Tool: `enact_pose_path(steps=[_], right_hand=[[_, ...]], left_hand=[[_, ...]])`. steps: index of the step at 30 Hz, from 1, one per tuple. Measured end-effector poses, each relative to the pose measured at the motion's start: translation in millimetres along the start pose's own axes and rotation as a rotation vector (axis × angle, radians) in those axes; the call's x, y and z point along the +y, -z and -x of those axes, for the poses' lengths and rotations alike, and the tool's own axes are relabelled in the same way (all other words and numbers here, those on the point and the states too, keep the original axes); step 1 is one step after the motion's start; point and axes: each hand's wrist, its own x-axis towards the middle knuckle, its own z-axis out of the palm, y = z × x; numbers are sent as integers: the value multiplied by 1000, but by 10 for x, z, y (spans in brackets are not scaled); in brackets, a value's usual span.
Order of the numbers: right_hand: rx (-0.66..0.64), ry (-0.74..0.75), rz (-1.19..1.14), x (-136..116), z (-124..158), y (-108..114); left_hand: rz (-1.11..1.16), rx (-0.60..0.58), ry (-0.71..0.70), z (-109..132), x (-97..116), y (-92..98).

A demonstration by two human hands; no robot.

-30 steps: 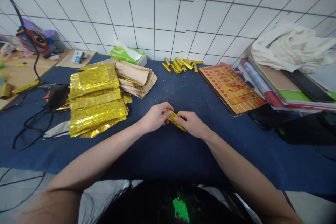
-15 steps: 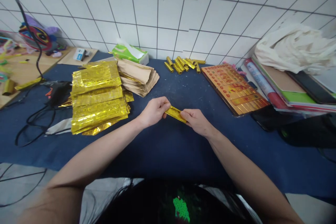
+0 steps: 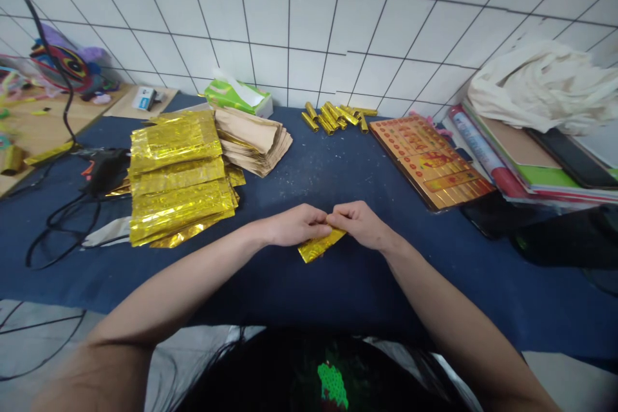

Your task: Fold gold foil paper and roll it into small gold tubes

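Both hands grip one piece of gold foil paper (image 3: pixel 320 246), which slants down to the left below my fingers. My left hand (image 3: pixel 302 225) is closed on its upper edge, thumb along the top. The fingers of my right hand (image 3: pixel 357 222) pinch its upper right end, close beside the left fingertips. How the paper is folded under my fingers is hidden. To the left lies a stack of gold foil sheets (image 3: pixel 178 187), beside brown paper sheets (image 3: pixel 255 135). Several small gold rolls (image 3: pixel 333 117) lie near the wall.
A green tissue pack (image 3: pixel 236 95) stands by the tiled wall. At left lie a black glue gun (image 3: pixel 107 170) and its looped cable (image 3: pixel 51 225). An orange-gold printed packet (image 3: pixel 429 161) is at right, near stacked books (image 3: pixel 545 174) under a white cloth (image 3: pixel 541 87).
The gold foil paper has turned from sloping down rightward to sloping down leftward and has come slightly nearer to me. My left hand has moved down and right, close against my right.
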Motion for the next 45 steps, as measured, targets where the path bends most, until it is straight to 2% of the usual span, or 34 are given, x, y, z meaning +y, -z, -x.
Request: enact_pose_path(steps=[3,5,13,17,19,22,25,27,29,33,36,38,40,42,45], right_hand=[[-22,3,7,0,0,-55],[11,15,23,-1,0,-40],[278,46,29,-4,15,198],[347,38,-23,17,7,199],[366,30,-44,11,4,165],[278,-10,-22,-25,8,91],[20,-80,18,-66,19,13],[-129,-132,9,-77,25,-33],[-188,-154,-33,-72,26,-72],[-114,-120,-149,-37,16,-138],[-83,-123,-177,-17,10,-170],[-86,-140,-182,-16,9,-173],[-105,-175,-195,-24,10,-164],[-117,-210,-217,-37,14,-151],[-96,-210,-229,-49,20,-131]], left_hand=[[162,-9,115,-19,-12,-117],[201,1,158,-23,-9,-140],[85,122,111,-21,33,-36],[69,224,85,-29,13,1],[82,314,60,-40,-8,31],[124,510,-4,-67,-47,100],[144,664,-62,-94,-84,160],[143,686,-97,-105,-102,163],[102,654,-117,-109,-117,120],[-66,512,-74,-99,-148,-60],[-120,475,-58,-87,-153,-138],[-157,508,-62,-82,-137,-111],[-162,592,-77,-80,-110,-30],[-97,713,-86,-81,-81,69],[-6,774,-76,-89,-59,175]])
